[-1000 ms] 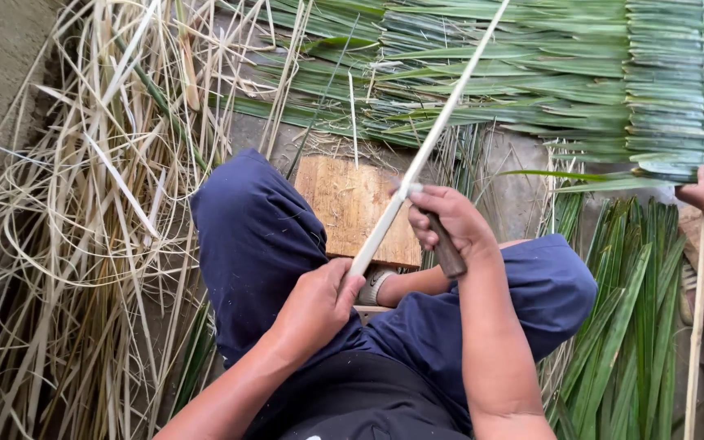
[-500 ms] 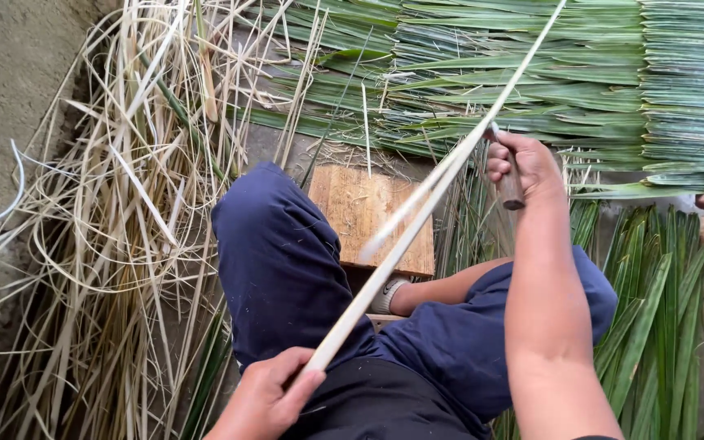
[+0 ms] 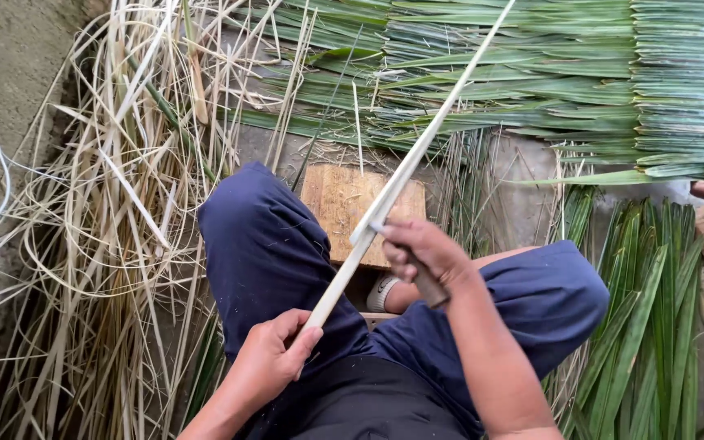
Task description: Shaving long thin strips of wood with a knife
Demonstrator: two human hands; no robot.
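Long pale leaf-rib stick (image 3: 417, 155) held slanted across the lap, blade at its middle

The stick's long axis climbs from lower left to upper right; left hand (image 3: 275, 358) pinches its near end; right hand (image 3: 421, 253), fist closed on a brown-handled knife (image 3: 427, 285), meets it midway above the wooden block (image 3: 344, 204); woven green leaves (image 3: 613, 81) lie beyond.

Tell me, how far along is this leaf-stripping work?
Done, it seems: a heap of dry pale strips and a woven green mat. In hand: the left hand grips a long pale stalk while the right hand runs a knife's wooden handle along it. Left: a pile of fresh green leaves.
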